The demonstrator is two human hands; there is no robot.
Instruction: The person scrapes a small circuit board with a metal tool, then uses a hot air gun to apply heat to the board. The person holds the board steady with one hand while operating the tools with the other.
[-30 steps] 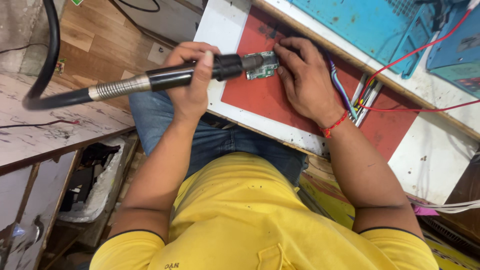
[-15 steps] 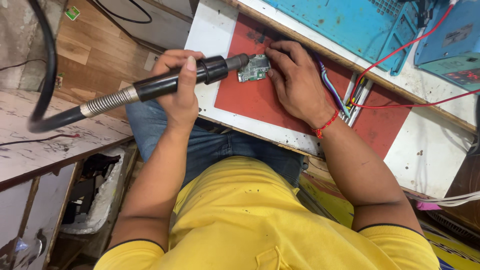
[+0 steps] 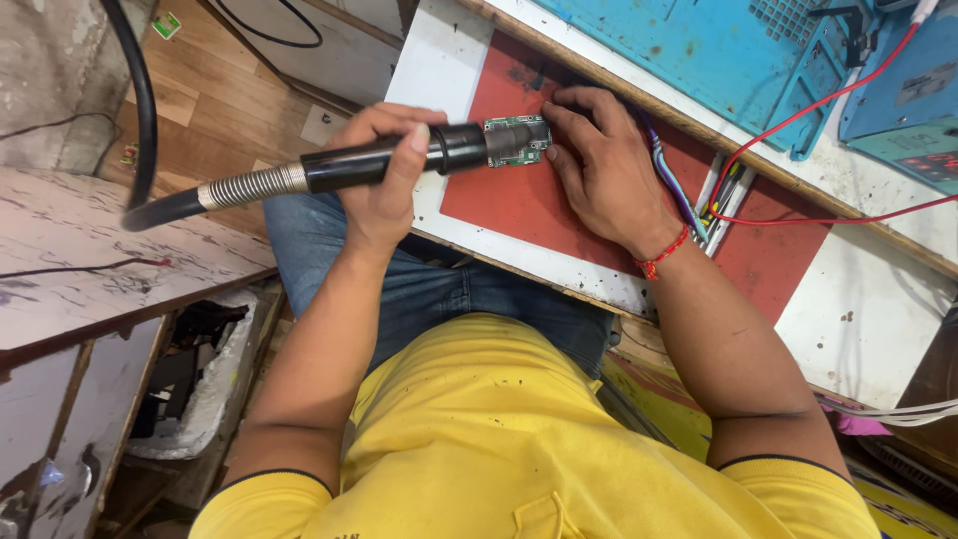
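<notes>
The small green circuit board [image 3: 517, 141] lay on the red mat [image 3: 519, 205] near the tabletop's [image 3: 444, 75] front edge, with the black nozzle of the hot-air tool [image 3: 399, 162] right at its left end. Judging by that, the work on the board looked under way, not finished; nothing had visibly come off it. Your left hand [image 3: 384, 180] was wrapped around the tool's barrel, thumb on top, forearm angled in from the lap. Your right hand [image 3: 604, 170] lay palm down, fingertips pinning the board's right end, wrist bent inward.
</notes>
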